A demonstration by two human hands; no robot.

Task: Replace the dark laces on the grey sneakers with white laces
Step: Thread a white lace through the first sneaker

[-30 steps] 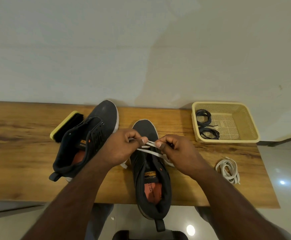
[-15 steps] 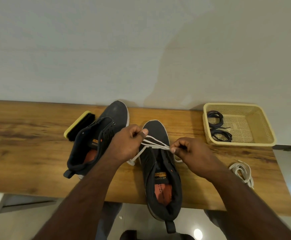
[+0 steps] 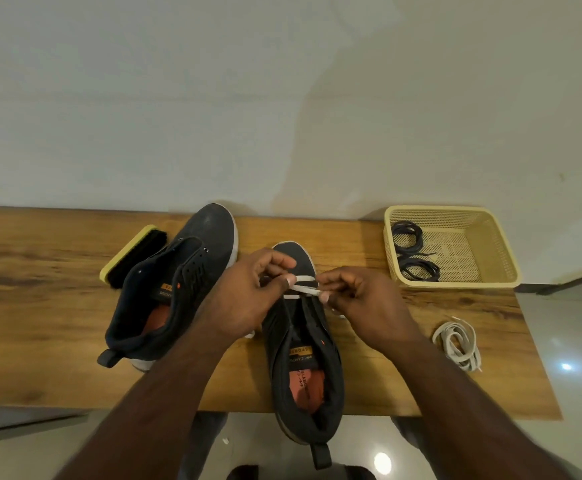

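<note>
Two grey sneakers stand on the wooden table (image 3: 40, 306). The right sneaker (image 3: 303, 362) points away from me, heel over the table's near edge, with a white lace (image 3: 301, 289) crossing its lower eyelets. My left hand (image 3: 248, 292) pinches one strand of that lace above the toe end. My right hand (image 3: 362, 303) pinches the other strand just beside it. The left sneaker (image 3: 178, 278) lies angled, unlaced. A coiled second white lace (image 3: 459, 344) rests at the table's right. Two dark lace coils (image 3: 411, 251) lie in the yellow basket (image 3: 490, 271).
A shoe brush (image 3: 133, 254) with a yellow back and black bristles lies left of the angled sneaker. The basket stands at the back right against the white wall. Pale floor tiles show below the table's near edge.
My hands have come closer together over the right sneaker's toe end, shortening the lace span between them. The head camera has shifted slightly.
</note>
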